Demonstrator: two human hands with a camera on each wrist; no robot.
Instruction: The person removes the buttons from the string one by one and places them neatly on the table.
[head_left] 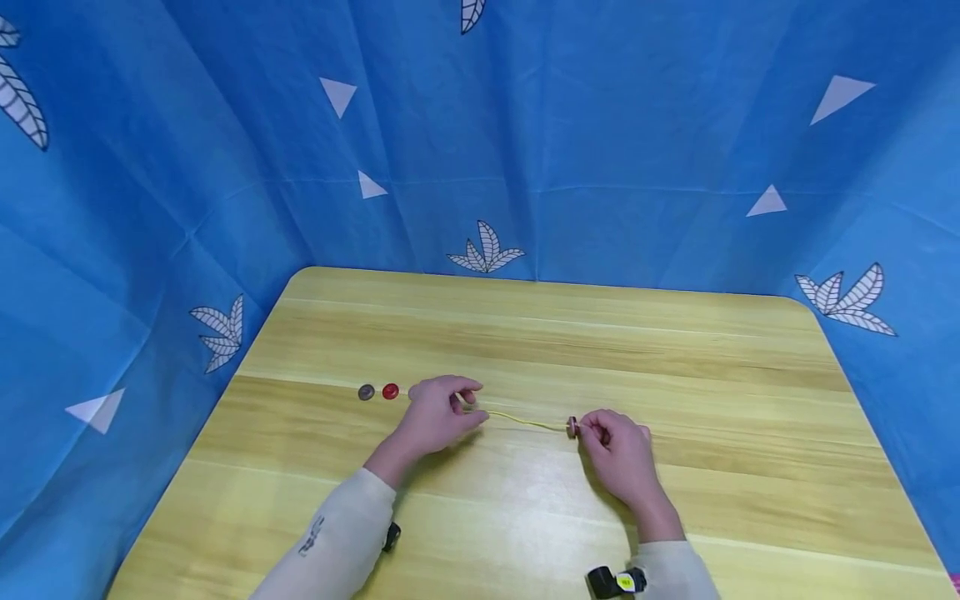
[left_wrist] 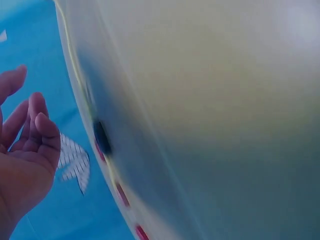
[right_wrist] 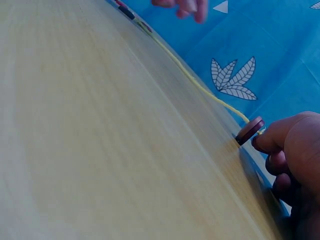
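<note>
The string (head_left: 525,422) is yellow, one disc (head_left: 391,391) red, the table (head_left: 510,333) wood-grained, the curtain (head_left: 637,125) leaf-patterned blue.

bright in the head view, with glare on the table (head_left: 536,487) between 5 and 6 o'clock and soft shadows beneath the left hand (head_left: 435,415) and right hand (head_left: 621,457); hazy in the left wrist view, washed out at 2 o'clock, blurred over red discs (left_wrist: 122,194) at 7; softly focused in the right wrist view, darkest at 4 o'clock

left sleeve (head_left: 330,537) cropped, disc (head_left: 412,392) perhaps part-hidden
</note>
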